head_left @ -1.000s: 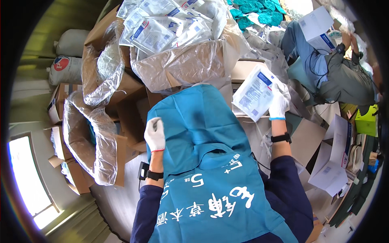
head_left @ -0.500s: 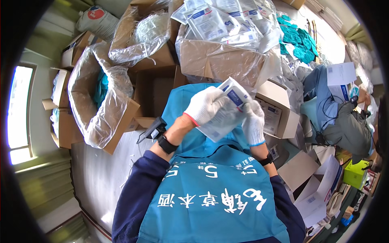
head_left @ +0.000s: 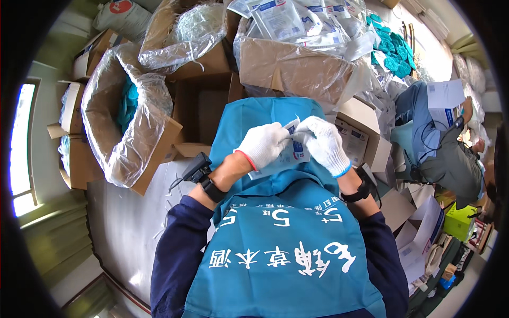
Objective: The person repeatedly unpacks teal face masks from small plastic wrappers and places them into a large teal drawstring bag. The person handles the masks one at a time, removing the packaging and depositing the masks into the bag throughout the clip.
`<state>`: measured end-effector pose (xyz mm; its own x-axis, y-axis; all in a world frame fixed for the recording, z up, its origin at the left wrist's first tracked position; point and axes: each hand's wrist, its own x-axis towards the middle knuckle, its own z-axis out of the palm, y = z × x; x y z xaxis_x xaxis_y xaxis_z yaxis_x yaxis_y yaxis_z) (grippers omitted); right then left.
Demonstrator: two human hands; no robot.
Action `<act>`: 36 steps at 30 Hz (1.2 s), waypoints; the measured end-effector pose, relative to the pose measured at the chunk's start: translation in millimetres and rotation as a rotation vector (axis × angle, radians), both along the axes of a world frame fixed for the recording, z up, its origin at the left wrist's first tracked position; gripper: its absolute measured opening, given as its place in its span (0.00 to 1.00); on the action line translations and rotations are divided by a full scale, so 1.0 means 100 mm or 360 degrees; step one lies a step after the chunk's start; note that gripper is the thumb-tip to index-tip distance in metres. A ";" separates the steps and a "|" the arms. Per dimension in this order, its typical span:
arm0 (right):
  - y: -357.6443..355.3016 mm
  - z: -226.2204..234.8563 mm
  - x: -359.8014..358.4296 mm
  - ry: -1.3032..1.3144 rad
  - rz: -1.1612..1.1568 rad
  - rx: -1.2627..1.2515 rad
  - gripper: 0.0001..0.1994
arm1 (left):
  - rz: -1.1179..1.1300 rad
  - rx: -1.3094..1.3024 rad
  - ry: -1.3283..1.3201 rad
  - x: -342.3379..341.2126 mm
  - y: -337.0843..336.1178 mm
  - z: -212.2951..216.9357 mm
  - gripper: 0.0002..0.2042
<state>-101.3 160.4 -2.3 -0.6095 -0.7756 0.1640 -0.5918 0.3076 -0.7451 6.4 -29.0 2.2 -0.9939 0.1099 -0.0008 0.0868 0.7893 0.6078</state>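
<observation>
A flat plastic pouch [head_left: 300, 153], pale with a blue printed panel, is between my hands over my apron-covered lap. My left hand [head_left: 263, 144], in a white knit glove with a red cuff, is closed on the pouch's upper left part. At its top edge, the fingers of my right hand [head_left: 322, 143], gloved in white with a blue cuff, are pinched together close to the left fingertips. My gloves cover much of the pouch's upper part. The teal apron [head_left: 254, 119] spreads beneath it.
Ahead, a lined carton [head_left: 291, 63] overflows with similar pouches. Left of it stand an open brown carton [head_left: 199, 108] and a lined carton [head_left: 108, 153] holding teal items. A white box [head_left: 366, 124] with pouches stands at right, near another person [head_left: 450, 153]. Teal pieces [head_left: 392, 53] lie far right.
My right hand has moved from the pouch's right side up to its top edge, beside the left fingers. The pouch has tipped and sits lower behind the gloves.
</observation>
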 end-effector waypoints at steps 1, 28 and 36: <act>-0.03 0.01 0.06 -0.0109 -0.0022 -0.0066 0.06 | 0.0029 0.0030 0.0004 0.03 -0.01 0.00 0.06; -0.64 -1.41 0.47 -0.1037 0.0132 0.0049 0.09 | 0.0452 -0.0021 0.0723 0.74 -0.25 0.15 0.04; -0.66 0.15 0.26 -0.1506 0.0373 -0.0045 0.08 | 0.0235 0.0080 0.0520 0.70 -0.22 0.01 0.03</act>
<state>-75.6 94.6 13.1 -0.3294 -0.8973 -0.2937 0.2113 0.2331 -0.9492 76.4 -51.0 2.9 -0.9459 -0.0429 0.3216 0.1705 0.7776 0.6052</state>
